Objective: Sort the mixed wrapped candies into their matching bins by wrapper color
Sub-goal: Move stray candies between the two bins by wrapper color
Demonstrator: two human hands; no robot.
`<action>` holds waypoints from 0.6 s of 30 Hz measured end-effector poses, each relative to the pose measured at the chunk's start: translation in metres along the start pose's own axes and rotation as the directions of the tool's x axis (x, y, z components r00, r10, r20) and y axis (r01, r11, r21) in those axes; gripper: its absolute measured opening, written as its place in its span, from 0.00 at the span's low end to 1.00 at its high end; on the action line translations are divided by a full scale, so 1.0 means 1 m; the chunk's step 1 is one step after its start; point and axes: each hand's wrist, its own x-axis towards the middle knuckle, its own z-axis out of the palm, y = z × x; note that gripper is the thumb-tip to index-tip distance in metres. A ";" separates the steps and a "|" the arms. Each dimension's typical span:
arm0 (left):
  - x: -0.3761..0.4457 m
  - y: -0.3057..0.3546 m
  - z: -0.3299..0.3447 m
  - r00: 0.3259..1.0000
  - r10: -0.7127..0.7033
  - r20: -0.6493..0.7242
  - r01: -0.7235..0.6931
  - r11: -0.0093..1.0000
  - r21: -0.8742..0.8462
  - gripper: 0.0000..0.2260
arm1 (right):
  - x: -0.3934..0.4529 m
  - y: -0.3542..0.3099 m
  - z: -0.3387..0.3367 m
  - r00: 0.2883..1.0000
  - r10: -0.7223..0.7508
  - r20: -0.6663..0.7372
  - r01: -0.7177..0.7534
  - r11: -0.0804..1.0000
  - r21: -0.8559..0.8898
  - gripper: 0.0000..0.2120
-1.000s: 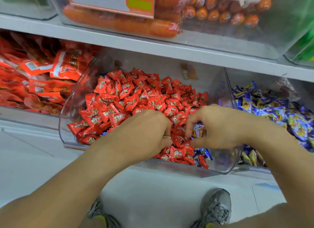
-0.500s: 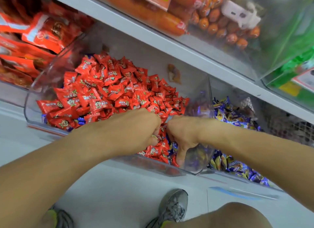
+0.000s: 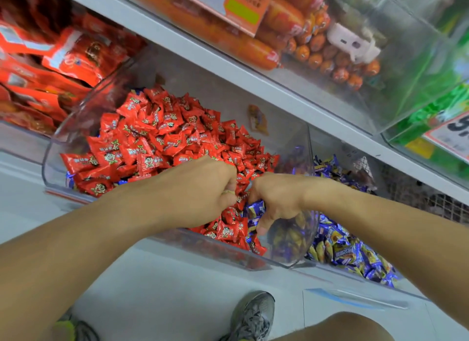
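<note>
Red-wrapped candies [image 3: 162, 137] fill a clear plastic bin [image 3: 50, 163] on the lower shelf, heaped toward its back wall; a few blue-wrapped candies [image 3: 255, 210] lie mixed among them at the bin's front right corner. Both hands reach into this corner, knuckles nearly touching. The left hand [image 3: 200, 188] is curled, fingertips buried in the red pile; whether it grasps a candy cannot be told. The right hand [image 3: 276, 198] is curled round several blue-wrapped pieces, thumb pointing down against the bin's front wall. Just beside, to the right, a second clear bin [image 3: 396, 287] holds blue-and-yellow wrapped candies [image 3: 347, 254]. To the left, red snack packets [image 3: 63, 61]. On the upper shelf [image 3: 253, 76], orange sausages [image 3: 253, 51]. Below, a grey sneaker [image 3: 253, 315] stands on the floor.
</note>
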 end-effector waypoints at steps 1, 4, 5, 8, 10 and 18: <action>0.000 0.000 0.000 0.999 0.000 -0.048 -0.001 1.000 -0.015 0.05 | -0.007 0.001 -0.005 0.998 -0.017 -0.066 0.017 1.000 -0.003 0.23; 0.004 0.005 -0.002 0.988 -0.032 -0.153 0.017 0.995 -0.096 0.11 | -0.036 0.005 -0.017 0.948 -0.024 -0.319 0.077 0.985 0.156 0.17; 0.006 0.007 -0.003 0.984 -0.061 -0.170 0.036 0.989 -0.147 0.12 | -0.047 0.002 -0.018 0.925 0.005 -0.379 0.106 0.957 0.271 0.15; 0.012 0.020 -0.004 0.979 -0.170 -0.113 0.118 0.923 -0.367 0.19 | -0.065 -0.014 -0.004 0.833 0.120 -0.540 0.263 0.773 0.578 0.07; 0.015 0.028 -0.002 0.980 -0.201 0.000 0.173 0.846 -0.504 0.24 | -0.064 -0.027 0.009 0.744 0.199 -0.638 0.368 0.676 0.639 0.05; 0.030 0.056 0.004 0.987 -0.152 -0.043 0.038 0.490 -0.871 0.15 | -0.074 -0.031 0.037 0.554 0.483 -0.679 0.585 0.355 0.729 0.07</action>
